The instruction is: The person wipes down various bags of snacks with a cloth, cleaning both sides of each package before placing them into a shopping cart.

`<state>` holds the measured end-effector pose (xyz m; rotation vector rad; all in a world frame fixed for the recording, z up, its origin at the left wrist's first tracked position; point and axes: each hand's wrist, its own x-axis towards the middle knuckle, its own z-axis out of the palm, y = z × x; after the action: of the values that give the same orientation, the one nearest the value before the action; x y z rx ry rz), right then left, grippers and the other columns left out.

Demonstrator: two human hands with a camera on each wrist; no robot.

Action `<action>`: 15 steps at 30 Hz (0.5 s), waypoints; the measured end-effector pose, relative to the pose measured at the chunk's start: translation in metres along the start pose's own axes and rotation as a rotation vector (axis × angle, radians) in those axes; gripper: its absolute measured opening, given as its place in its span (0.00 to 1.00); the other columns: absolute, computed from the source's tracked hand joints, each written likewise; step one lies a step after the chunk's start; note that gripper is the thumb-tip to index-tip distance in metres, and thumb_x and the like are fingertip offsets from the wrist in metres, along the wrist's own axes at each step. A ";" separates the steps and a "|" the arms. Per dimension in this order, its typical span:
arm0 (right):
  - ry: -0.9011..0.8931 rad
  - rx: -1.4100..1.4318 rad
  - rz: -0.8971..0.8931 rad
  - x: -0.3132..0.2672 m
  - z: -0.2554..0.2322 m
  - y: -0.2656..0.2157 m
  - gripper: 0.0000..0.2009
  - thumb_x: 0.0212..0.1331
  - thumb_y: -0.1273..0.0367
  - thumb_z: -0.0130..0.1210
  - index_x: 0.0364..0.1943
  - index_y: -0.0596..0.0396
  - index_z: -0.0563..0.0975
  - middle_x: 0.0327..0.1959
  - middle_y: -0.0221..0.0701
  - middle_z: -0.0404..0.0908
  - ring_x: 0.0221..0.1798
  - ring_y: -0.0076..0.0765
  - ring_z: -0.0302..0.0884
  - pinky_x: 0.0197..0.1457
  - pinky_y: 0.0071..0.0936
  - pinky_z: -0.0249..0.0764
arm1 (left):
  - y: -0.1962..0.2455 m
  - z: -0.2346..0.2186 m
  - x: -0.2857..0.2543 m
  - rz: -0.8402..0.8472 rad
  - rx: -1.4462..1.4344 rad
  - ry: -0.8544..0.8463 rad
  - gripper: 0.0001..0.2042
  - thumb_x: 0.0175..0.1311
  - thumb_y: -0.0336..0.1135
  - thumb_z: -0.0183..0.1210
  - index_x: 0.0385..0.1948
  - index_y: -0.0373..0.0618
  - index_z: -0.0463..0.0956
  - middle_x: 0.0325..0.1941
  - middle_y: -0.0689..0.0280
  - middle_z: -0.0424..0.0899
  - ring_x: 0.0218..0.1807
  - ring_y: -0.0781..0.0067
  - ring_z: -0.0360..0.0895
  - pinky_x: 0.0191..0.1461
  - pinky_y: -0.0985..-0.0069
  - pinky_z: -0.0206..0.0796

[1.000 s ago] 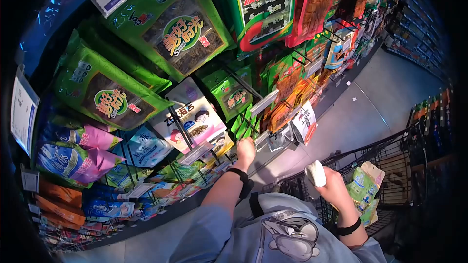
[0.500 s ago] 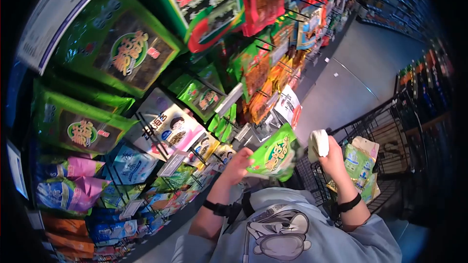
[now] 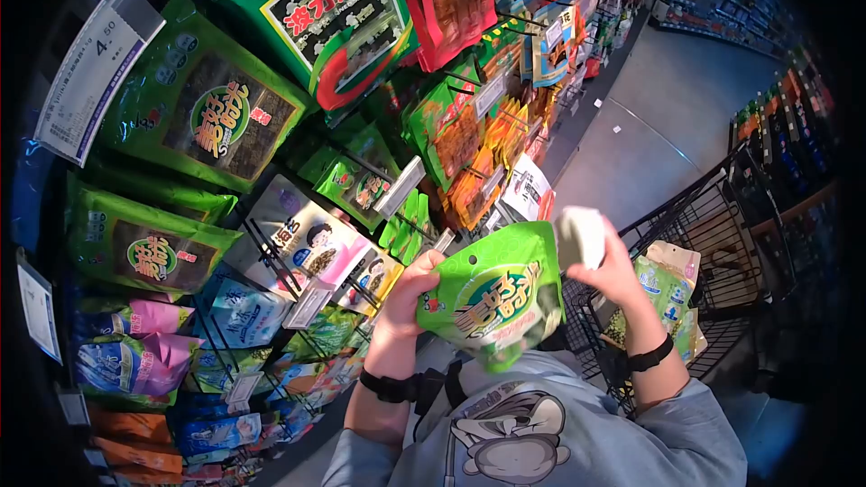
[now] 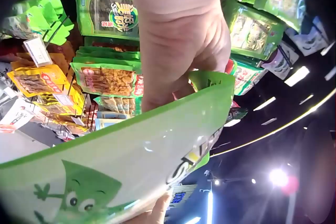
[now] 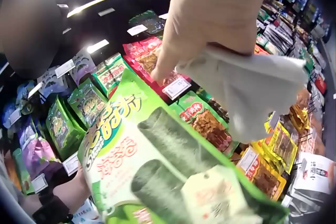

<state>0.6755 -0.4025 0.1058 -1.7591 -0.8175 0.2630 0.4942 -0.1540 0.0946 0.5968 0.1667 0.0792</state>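
My left hand [image 3: 408, 298] grips a green-and-white snack bag [image 3: 496, 293] by its side edge, in front of my chest. Dark green seaweed rolls are printed on the bag's front [image 5: 173, 145], seen in the right wrist view. From the left wrist view, the bag's pale back [image 4: 142, 150] shows a green cartoon figure. My right hand [image 3: 615, 269] holds a folded white cloth or tissue [image 3: 580, 236] close beside the bag's upper right corner.
At left, a rack of hanging snacks holds large green seaweed bags [image 3: 216, 104] and a white-and-pink bag [image 3: 311, 239]. A price tag [image 3: 95, 63] juts out at upper left. To the right stands a black wire cart [image 3: 722, 252] with a green-and-beige bag [image 3: 667, 280] in it.
My left hand has come away from the rack with the green snack bag and brought it in front of my chest, its front now facing up. The white cloth stays in my right hand.
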 end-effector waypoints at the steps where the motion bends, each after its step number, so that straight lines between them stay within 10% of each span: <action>1: -0.149 0.119 -0.027 -0.003 0.001 -0.001 0.29 0.40 0.66 0.69 0.50 0.59 0.71 0.44 0.31 0.75 0.49 0.30 0.71 0.53 0.29 0.67 | 0.001 0.003 0.002 0.003 0.000 -0.033 0.08 0.58 0.31 0.53 0.37 0.41 0.67 0.35 0.62 0.78 0.36 0.74 0.77 0.40 0.79 0.70; 3: -0.432 0.343 0.274 -0.013 0.006 -0.010 0.25 0.48 0.70 0.65 0.52 0.60 0.71 0.47 0.27 0.76 0.50 0.21 0.69 0.54 0.26 0.67 | 0.000 0.008 0.006 -0.001 0.005 -0.071 0.09 0.58 0.32 0.54 0.37 0.41 0.67 0.35 0.62 0.78 0.36 0.74 0.77 0.41 0.79 0.70; 7: -0.312 0.576 0.450 -0.025 0.023 -0.008 0.20 0.53 0.72 0.60 0.51 0.62 0.72 0.45 0.28 0.78 0.46 0.22 0.73 0.52 0.25 0.70 | -0.010 0.002 0.010 0.036 0.050 -0.015 0.18 0.60 0.41 0.53 0.47 0.39 0.66 0.46 0.59 0.75 0.47 0.68 0.75 0.50 0.71 0.68; 10: -0.158 0.821 0.527 -0.024 0.026 -0.014 0.18 0.55 0.71 0.58 0.50 0.61 0.72 0.46 0.31 0.78 0.45 0.27 0.75 0.51 0.27 0.72 | -0.023 0.016 0.011 0.183 -0.162 -0.229 0.36 0.63 0.54 0.48 0.66 0.41 0.45 0.66 0.56 0.58 0.66 0.63 0.59 0.67 0.64 0.53; 13: -0.073 0.967 0.609 -0.021 0.025 -0.014 0.19 0.56 0.71 0.57 0.52 0.60 0.70 0.46 0.34 0.78 0.47 0.33 0.77 0.52 0.31 0.73 | -0.060 -0.013 0.017 -0.064 0.158 0.184 0.31 0.63 0.49 0.51 0.61 0.38 0.56 0.60 0.56 0.68 0.60 0.59 0.68 0.62 0.61 0.61; 15: -0.064 1.183 0.674 -0.020 0.027 -0.011 0.21 0.56 0.71 0.57 0.55 0.59 0.67 0.47 0.36 0.77 0.47 0.35 0.77 0.53 0.33 0.73 | -0.071 -0.029 -0.006 -0.096 0.200 0.072 0.27 0.61 0.39 0.55 0.60 0.38 0.58 0.57 0.57 0.71 0.58 0.60 0.69 0.61 0.63 0.63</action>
<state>0.6419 -0.3934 0.1021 -0.8134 0.0161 1.0140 0.4846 -0.1973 0.0314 0.7853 0.2744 -0.0092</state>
